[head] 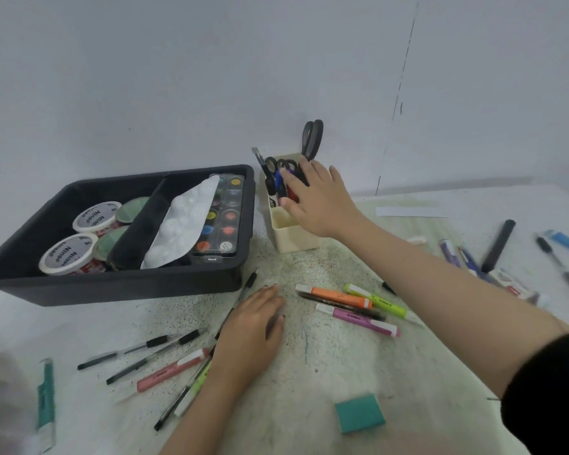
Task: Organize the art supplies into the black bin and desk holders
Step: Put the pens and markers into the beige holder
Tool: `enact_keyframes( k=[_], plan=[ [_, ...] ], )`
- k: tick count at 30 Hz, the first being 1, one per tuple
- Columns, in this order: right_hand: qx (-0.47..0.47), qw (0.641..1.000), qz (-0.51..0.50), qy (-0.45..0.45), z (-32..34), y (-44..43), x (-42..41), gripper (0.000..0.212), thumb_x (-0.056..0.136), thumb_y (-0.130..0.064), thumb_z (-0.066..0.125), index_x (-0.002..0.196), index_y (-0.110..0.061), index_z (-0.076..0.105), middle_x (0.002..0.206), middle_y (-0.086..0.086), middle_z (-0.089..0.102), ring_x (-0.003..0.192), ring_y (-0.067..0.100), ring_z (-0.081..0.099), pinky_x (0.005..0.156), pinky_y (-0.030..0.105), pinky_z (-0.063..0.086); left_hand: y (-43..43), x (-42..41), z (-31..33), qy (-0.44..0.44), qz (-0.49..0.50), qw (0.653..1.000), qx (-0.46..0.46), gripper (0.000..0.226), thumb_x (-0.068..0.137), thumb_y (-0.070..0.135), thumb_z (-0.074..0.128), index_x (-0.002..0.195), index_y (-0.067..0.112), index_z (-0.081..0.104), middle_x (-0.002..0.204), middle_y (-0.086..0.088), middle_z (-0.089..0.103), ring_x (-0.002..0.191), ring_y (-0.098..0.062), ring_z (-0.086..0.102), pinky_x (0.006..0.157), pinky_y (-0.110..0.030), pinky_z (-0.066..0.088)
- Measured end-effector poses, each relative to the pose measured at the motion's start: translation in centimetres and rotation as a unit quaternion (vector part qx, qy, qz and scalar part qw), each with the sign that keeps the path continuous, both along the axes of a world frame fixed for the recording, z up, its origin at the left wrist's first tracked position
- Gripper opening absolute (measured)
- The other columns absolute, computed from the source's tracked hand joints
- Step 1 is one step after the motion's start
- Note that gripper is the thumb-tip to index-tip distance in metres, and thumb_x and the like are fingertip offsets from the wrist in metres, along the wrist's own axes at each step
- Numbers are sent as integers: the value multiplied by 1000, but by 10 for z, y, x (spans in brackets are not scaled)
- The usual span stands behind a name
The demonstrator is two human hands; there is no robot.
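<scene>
Just one wide head cam, looking forward and down over the table (326, 366) from close up, wall (178, 77) behind, both forearms reaching in from the bottom edge.

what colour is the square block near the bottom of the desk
Teal green block, seen in the head view.
</scene>
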State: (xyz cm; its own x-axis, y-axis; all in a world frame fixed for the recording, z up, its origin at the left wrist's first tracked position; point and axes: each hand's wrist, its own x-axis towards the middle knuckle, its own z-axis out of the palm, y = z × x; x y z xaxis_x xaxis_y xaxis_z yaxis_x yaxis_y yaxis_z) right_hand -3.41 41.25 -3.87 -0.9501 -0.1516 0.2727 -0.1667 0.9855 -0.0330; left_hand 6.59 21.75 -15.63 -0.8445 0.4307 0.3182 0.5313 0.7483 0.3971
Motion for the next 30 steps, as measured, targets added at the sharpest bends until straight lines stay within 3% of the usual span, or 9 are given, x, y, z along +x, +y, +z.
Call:
enact_keyframes(
  k=[4, 9, 14, 17, 22, 30],
  plan=[
    [-59, 998, 13, 17, -24, 10, 43, 56, 99, -40, 32, 151, -21, 18, 158, 12, 13, 144, 29, 13, 116, 46, 8, 1, 0, 1, -3, -9, 1000, 6, 36, 82, 26, 55, 115, 19, 67, 125, 2, 62, 120, -14, 53, 105, -28, 29],
    [-152, 987, 21, 35, -59, 32, 109, 49, 92, -37, 36, 136, -16, 46, 143, 10, 44, 133, 26, 38, 111, 43, 23, 10, 1, 5, 39, -23, 999, 21, 37, 82, 34, 46, 109, 21, 68, 110, 8, 67, 109, -9, 57, 104, -38, 31],
    [-216, 973, -43, 76, -87, 65, 174, 37, 87, -30, 43, 117, -19, 62, 116, -3, 62, 109, 10, 50, 95, 27, 35, 42, 3, 13, 58, -79, 994, 48, 36, 81, 31, 46, 104, 18, 69, 104, 6, 68, 103, -6, 50, 97, -18, 23],
    [-228, 965, -95, 94, -97, 84, 205, 35, 84, -26, 44, 113, -20, 64, 109, -7, 64, 104, 6, 50, 90, 21, 32, 64, 4, 13, 26, -106, 993, 53, 35, 83, 33, 47, 109, 22, 68, 110, 9, 66, 106, -9, 54, 97, -16, 26],
    [-211, 961, -155, 93, -107, 115, 241, 30, 83, -23, 49, 107, -21, 67, 107, -10, 63, 102, 7, 53, 86, 24, 37, 94, 5, 2, -15, -126, 991, 44, 40, 80, 39, 51, 114, 24, 67, 118, 7, 64, 110, -15, 57, 97, -29, 34],
    [-236, 959, -144, 56, -108, 135, 259, 24, 86, -12, 55, 107, -21, 65, 102, -11, 63, 98, 3, 54, 87, 10, 35, 111, 9, 5, 3, -99, 993, 57, 43, 76, 50, 47, 106, 28, 68, 104, 13, 65, 97, -11, 57, 85, -30, 35]
  ],
)
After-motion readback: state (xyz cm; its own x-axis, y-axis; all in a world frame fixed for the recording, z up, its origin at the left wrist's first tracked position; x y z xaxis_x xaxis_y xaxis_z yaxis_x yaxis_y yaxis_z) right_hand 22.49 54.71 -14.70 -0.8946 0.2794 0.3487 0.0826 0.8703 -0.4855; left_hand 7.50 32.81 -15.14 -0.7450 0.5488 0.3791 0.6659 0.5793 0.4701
